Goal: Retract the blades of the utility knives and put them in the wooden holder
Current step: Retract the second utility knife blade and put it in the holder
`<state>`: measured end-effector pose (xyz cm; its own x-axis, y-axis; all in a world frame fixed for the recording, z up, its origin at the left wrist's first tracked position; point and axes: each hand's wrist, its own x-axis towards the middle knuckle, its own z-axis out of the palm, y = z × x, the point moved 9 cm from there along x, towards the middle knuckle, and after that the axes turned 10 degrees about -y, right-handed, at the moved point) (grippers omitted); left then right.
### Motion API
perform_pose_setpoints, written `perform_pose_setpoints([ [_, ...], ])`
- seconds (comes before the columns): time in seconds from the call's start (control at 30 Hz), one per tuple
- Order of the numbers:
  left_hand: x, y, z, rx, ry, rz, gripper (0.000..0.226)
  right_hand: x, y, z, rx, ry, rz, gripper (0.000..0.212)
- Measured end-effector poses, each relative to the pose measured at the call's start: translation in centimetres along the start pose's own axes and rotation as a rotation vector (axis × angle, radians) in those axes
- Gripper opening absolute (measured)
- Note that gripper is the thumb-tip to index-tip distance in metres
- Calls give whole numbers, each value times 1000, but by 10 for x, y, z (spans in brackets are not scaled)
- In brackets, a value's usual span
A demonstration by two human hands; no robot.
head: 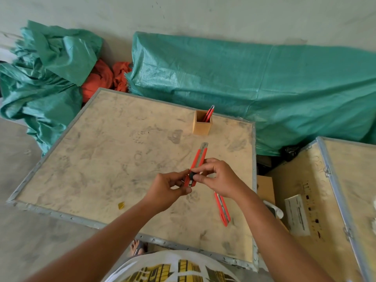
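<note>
A red utility knife (198,159) is held above the plywood crate top (114,151), its metal blade end pointing away toward the wooden holder (201,125). My left hand (169,189) pinches the knife's near end. My right hand (218,178) grips its middle, fingers at the black slider. A second red utility knife (222,210) lies flat on the crate top under my right wrist. The square wooden holder stands upright at the far side, and in it leans a red knife (209,113).
A small yellow scrap (121,205) lies near the crate's front edge. A second crate (325,200) with a white label sits to the right. Green tarps (264,82) and orange cloth (101,78) lie on the floor beyond. My sandalled foot (138,248) shows below the crate edge.
</note>
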<state>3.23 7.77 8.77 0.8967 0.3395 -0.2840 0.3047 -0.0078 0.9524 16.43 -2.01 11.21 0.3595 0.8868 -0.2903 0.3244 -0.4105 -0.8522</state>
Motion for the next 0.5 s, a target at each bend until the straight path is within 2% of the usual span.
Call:
perform_pose_setpoints([
  [0.1,3,8,9,-9,4,13,54,-7,-1,-9,-9,24,-28,26],
  [0.2,5,15,11,-25,24,35,55,-12,-7,-20,-11,143,-69,16],
  [0.27,6,18,10,-33,27,36,55,-14,-12,-23,-25,192,-92,17],
  [0.4,9,22,6,-4,20,40,55,-13,-15,-24,-14,143,-100,18],
  [0.5,11,24,2,13,21,43,57,-13,-20,-26,-27,216,-115,14],
])
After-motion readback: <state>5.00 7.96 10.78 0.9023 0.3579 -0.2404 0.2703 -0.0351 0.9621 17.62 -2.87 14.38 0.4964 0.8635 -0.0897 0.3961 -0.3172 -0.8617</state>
